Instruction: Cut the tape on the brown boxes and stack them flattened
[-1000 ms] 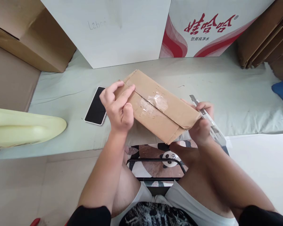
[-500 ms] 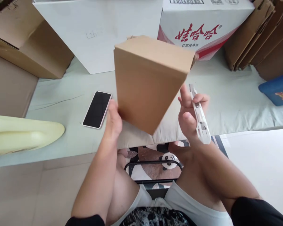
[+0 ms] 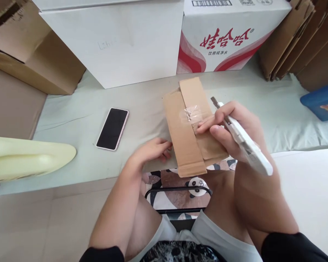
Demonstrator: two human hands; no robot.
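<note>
A brown cardboard box (image 3: pixel 182 134) lies tilted on the cloth-covered table, its flap seam facing up and its near end reaching over the front edge. Clear tape (image 3: pixel 192 114) crosses the middle of the seam. My left hand (image 3: pixel 154 148) is closed, with curled fingers against the box's left edge. In my right hand (image 3: pixel 235 127), above the right half of the box, is a white utility knife (image 3: pixel 247 143). Its metal tip points up and to the left, away from me. Fingers of that hand stretch to the seam just below the tape.
Left of the box lies a phone (image 3: pixel 112 129). A pale yellow curved object (image 3: pixel 32 158) juts in from the left. Behind stand a large white box (image 3: pixel 120 47) and a printed white carton (image 3: pixel 221 40). Folded cardboard (image 3: pixel 287 40) and a blue item (image 3: pixel 322 102) are at right.
The box has come down from a raised, upright position to lie with its taped seam upward. My right hand has moved over it with the knife; my left hand has shifted right, along its side.
</note>
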